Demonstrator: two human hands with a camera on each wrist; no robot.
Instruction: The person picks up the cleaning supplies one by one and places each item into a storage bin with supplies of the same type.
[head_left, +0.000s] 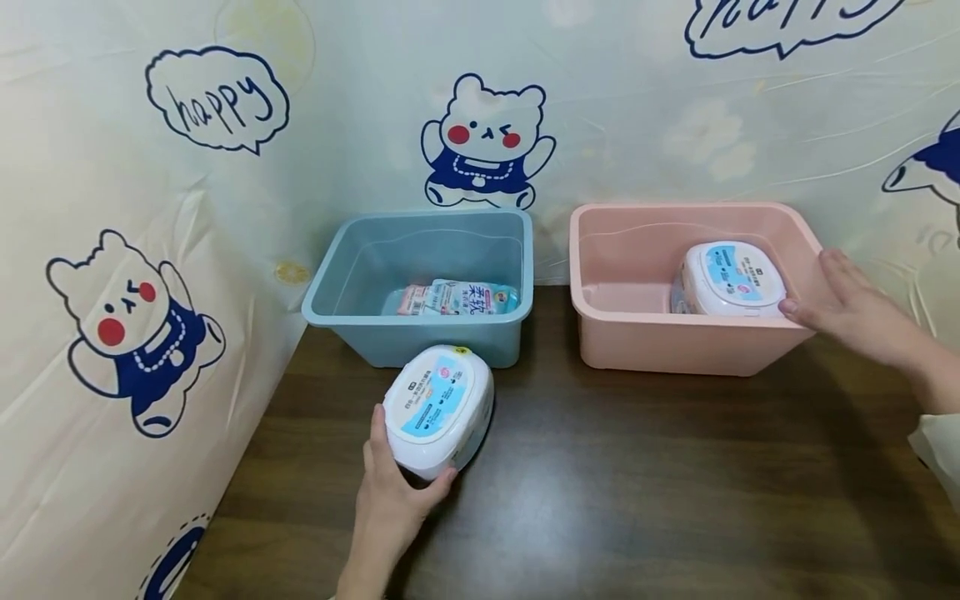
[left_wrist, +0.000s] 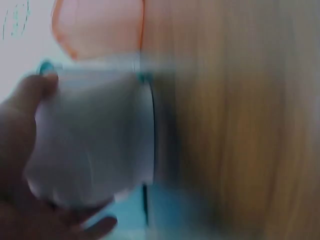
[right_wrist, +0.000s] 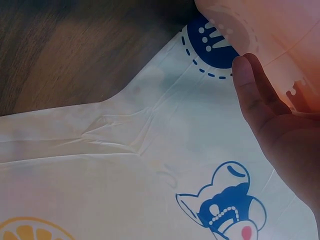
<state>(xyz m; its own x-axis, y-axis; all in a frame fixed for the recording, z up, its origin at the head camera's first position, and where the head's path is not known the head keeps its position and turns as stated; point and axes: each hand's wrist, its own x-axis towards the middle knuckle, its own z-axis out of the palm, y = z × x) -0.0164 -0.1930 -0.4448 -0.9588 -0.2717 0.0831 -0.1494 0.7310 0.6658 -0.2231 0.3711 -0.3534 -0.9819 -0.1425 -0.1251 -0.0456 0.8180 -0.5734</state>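
My left hand grips a white lidded tub with a blue printed label, thumb on one side and fingers on the other. The tub is tilted in front of the blue bin; in the left wrist view, the tub is blurred. My right hand rests at the right rim of the pink bin, fingers rather straight and thumb over the front corner. A similar white tub sits inside the pink bin, close to that thumb. In the right wrist view, fingers touch the bin's side.
Soft printed packets lie inside the blue bin. Both bins stand side by side on a dark wooden table. Behind and to the left hangs a pale sheet printed with bears and "happy" bubbles.
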